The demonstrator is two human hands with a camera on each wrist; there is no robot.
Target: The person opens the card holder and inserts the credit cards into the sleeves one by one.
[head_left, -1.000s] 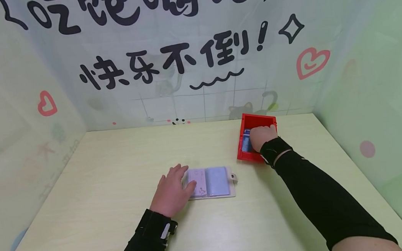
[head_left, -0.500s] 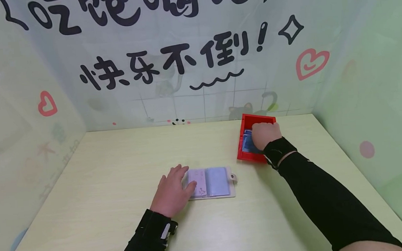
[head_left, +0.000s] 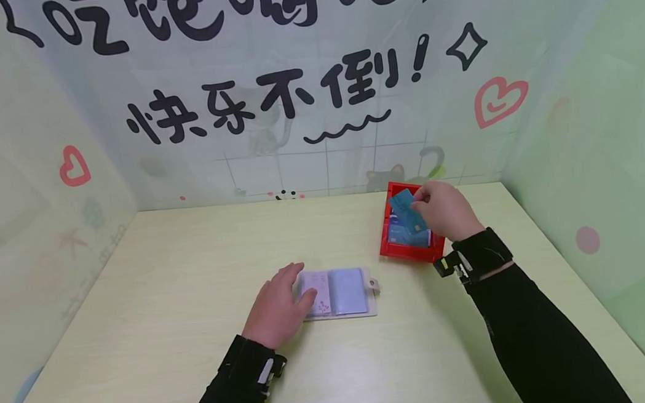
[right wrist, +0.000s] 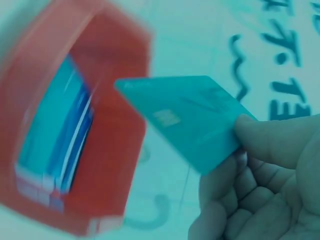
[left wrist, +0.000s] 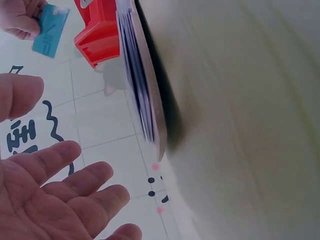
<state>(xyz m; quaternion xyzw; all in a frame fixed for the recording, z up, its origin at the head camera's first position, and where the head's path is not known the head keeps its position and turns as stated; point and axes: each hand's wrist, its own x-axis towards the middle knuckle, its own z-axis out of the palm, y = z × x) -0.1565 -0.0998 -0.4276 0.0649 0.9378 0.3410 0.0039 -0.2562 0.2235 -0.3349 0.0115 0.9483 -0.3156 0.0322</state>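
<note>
My right hand (head_left: 446,209) pinches a teal bank card (right wrist: 185,120) by one edge, thumb on one face and fingers behind. The card shows a small chip and is tilted above the red box (head_left: 383,235). More blue cards (head_left: 405,236) lie inside that box. At the middle of the table, an open card holder (head_left: 348,292) with clear lilac sleeves and a snap tab lies flat. My left hand (head_left: 276,306) is at the holder's left side, fingers relaxed and spread. In the left wrist view the holder's stacked sleeves (left wrist: 135,75) show edge-on beyond those fingers.
The pale wooden table (head_left: 193,265) meets a back wall (head_left: 188,173) covered with printed cloth. Side panels (head_left: 593,179) rise left and right. The red box stands near the table's back edge, right of the card holder.
My right hand was down inside the red box; now it has risen and drawn back to the right with the teal bank card in its fingers. The left hand stays in place.
</note>
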